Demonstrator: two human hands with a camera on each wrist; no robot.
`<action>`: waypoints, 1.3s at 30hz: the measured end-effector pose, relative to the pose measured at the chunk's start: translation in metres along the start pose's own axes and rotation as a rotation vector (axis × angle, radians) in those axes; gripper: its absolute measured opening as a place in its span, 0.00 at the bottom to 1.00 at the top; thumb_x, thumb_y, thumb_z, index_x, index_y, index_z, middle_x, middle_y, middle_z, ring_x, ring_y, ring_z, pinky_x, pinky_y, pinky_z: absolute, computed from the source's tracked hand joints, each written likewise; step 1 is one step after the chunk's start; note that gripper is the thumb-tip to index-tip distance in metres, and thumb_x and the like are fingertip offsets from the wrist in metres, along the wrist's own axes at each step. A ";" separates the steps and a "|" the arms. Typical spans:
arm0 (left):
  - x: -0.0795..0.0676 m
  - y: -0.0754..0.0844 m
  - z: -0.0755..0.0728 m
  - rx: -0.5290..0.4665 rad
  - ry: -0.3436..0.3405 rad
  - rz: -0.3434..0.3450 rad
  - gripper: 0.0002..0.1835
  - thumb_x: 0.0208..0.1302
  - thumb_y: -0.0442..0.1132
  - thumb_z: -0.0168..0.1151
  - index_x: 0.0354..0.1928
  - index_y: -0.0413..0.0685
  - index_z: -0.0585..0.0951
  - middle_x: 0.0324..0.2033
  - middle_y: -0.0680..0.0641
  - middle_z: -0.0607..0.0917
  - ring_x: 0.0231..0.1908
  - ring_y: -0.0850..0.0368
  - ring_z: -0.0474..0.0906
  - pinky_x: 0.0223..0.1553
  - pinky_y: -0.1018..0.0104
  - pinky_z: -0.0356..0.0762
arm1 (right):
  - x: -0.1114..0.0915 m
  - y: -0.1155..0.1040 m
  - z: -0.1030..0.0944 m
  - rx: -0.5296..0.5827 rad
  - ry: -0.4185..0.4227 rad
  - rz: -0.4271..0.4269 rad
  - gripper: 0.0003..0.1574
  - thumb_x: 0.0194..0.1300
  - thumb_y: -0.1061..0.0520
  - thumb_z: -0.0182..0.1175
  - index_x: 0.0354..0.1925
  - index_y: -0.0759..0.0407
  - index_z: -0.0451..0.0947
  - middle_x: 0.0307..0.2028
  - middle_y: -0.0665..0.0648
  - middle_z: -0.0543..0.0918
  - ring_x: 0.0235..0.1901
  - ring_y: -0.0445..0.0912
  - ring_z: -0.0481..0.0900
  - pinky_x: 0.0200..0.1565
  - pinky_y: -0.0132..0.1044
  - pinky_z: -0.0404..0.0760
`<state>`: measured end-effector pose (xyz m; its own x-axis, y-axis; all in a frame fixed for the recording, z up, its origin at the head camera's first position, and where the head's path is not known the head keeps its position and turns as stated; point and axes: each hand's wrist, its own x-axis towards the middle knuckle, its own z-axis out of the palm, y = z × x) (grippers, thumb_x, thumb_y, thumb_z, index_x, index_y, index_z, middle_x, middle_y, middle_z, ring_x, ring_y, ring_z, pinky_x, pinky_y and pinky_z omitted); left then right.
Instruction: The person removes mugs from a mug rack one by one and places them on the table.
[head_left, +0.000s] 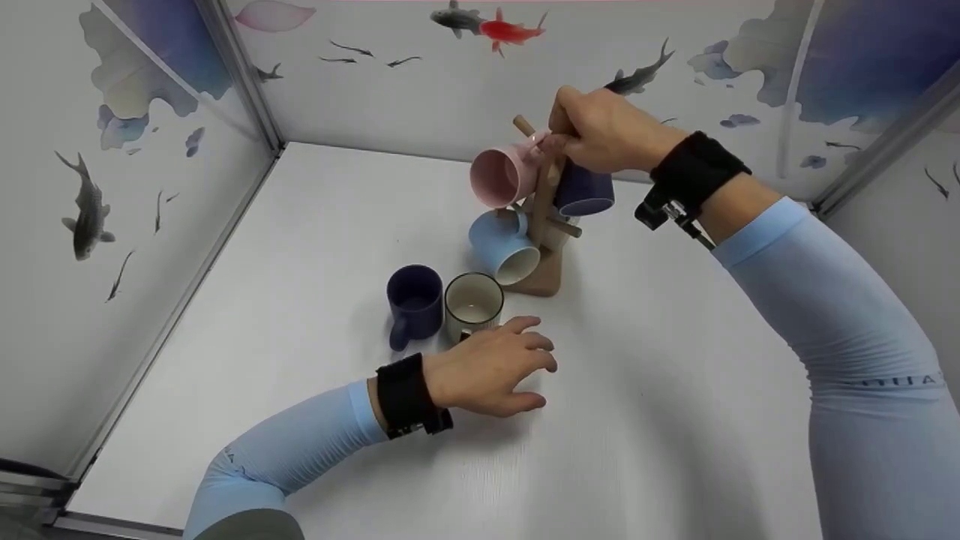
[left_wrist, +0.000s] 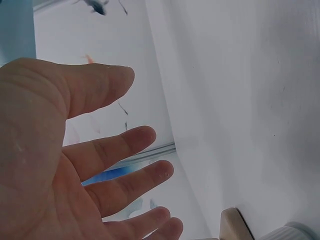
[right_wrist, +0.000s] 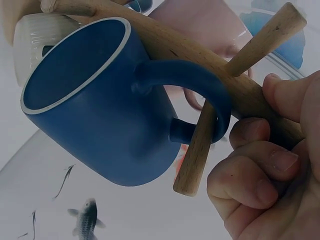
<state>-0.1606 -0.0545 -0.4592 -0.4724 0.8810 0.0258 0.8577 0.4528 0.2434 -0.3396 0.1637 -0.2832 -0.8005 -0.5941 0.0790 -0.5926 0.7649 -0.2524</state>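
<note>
At its top end, my right hand (head_left: pixel 600 131) grips the post (right_wrist: pixel 252 97) of a wooden mug tree (head_left: pixel 546 274), fingers curled and thumb against the wood. A dark blue mug (right_wrist: pixel 110 120) hangs by its handle from a peg beside that hand. On the other side are a pink mug (head_left: pixel 496 178) and, lower down, a light blue mug (head_left: pixel 491 236). A whitish ribbed mug (right_wrist: pixel 30 42) is partly hidden behind the post. My left hand (head_left: pixel 491 371) holds nothing, fingers spread above the table, close to a cream mug with a dark rim (head_left: pixel 474 298).
Another dark blue mug (head_left: pixel 415 307) stands upright on the white table (head_left: pixel 315 247), left of the cream mug, its handle toward me. White panels (head_left: pixel 360 97) printed with fish and blotches close in the back and sides.
</note>
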 end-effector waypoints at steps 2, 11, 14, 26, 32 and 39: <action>0.000 0.000 0.000 -0.006 -0.005 0.000 0.22 0.79 0.54 0.69 0.65 0.50 0.88 0.67 0.46 0.89 0.80 0.41 0.74 0.88 0.52 0.65 | 0.000 -0.001 -0.001 0.001 -0.008 0.004 0.15 0.87 0.55 0.55 0.56 0.67 0.73 0.46 0.68 0.88 0.47 0.61 0.90 0.53 0.55 0.90; -0.001 0.000 0.002 -0.011 -0.013 0.001 0.22 0.80 0.54 0.68 0.65 0.50 0.88 0.66 0.46 0.90 0.79 0.42 0.76 0.89 0.51 0.62 | -0.001 -0.003 -0.004 0.018 -0.047 0.044 0.17 0.87 0.52 0.55 0.57 0.66 0.74 0.47 0.66 0.88 0.50 0.60 0.91 0.56 0.56 0.92; -0.001 0.000 0.002 -0.020 -0.022 -0.002 0.22 0.80 0.54 0.68 0.65 0.50 0.88 0.67 0.46 0.89 0.80 0.41 0.75 0.89 0.51 0.63 | -0.001 -0.002 -0.006 0.021 -0.066 0.072 0.19 0.87 0.48 0.57 0.57 0.65 0.75 0.47 0.65 0.88 0.50 0.59 0.91 0.56 0.55 0.92; -0.003 -0.001 0.006 -0.042 -0.006 -0.003 0.21 0.79 0.53 0.69 0.64 0.50 0.88 0.66 0.47 0.90 0.80 0.42 0.74 0.87 0.53 0.67 | -0.002 -0.005 -0.012 0.006 -0.056 0.123 0.22 0.83 0.43 0.62 0.52 0.61 0.79 0.41 0.59 0.87 0.45 0.53 0.86 0.43 0.37 0.80; -0.004 -0.001 0.004 -0.055 -0.017 -0.003 0.22 0.79 0.53 0.69 0.65 0.50 0.88 0.65 0.48 0.90 0.79 0.43 0.76 0.84 0.54 0.71 | -0.003 -0.007 -0.013 0.001 -0.043 0.114 0.21 0.83 0.43 0.62 0.50 0.61 0.79 0.40 0.58 0.87 0.43 0.52 0.85 0.40 0.35 0.78; -0.006 -0.003 0.006 -0.064 -0.011 -0.003 0.22 0.79 0.53 0.68 0.65 0.49 0.88 0.64 0.48 0.91 0.77 0.43 0.78 0.85 0.54 0.70 | -0.002 -0.011 -0.012 -0.009 -0.029 0.135 0.21 0.83 0.44 0.61 0.51 0.62 0.79 0.42 0.61 0.88 0.44 0.54 0.87 0.39 0.35 0.79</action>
<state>-0.1591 -0.0604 -0.4657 -0.4729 0.8810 0.0147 0.8413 0.4465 0.3046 -0.3328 0.1596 -0.2690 -0.8701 -0.4926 0.0166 -0.4807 0.8405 -0.2500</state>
